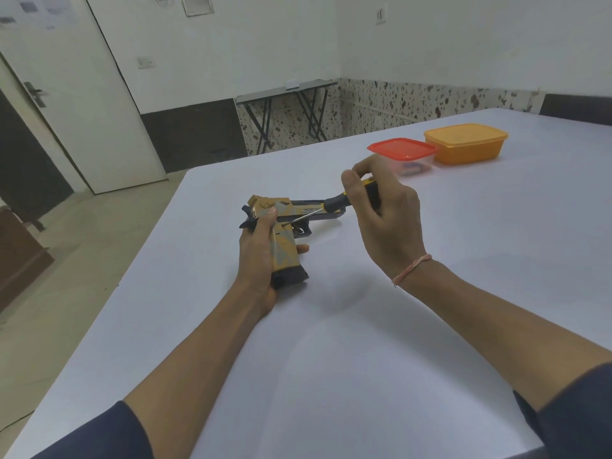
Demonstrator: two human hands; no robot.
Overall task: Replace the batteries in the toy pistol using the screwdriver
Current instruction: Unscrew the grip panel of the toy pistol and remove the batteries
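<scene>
White desk (331,359) fills my view, its left edge running close past the work, with a door and floor beyond. From the left, my left hand (261,256) is wrapped around the grip of the pistol (281,223), holding it just above the desk, barrel pointing right and away. The screwdriver (318,210) comes in from the right: its shaft slants down-left, tip at the frame just above the grip, by the trigger; I cannot make out the screw itself. My right hand (381,210) is closed on the handle, fingers pinching its top. The driver's axis crosses the barrel line at a shallow angle, so I judge the turning must stay along that slant. Further right, well apart, sit a red-lidded box (402,155) and an orange box (467,144); the desk toward me is bare.
</scene>
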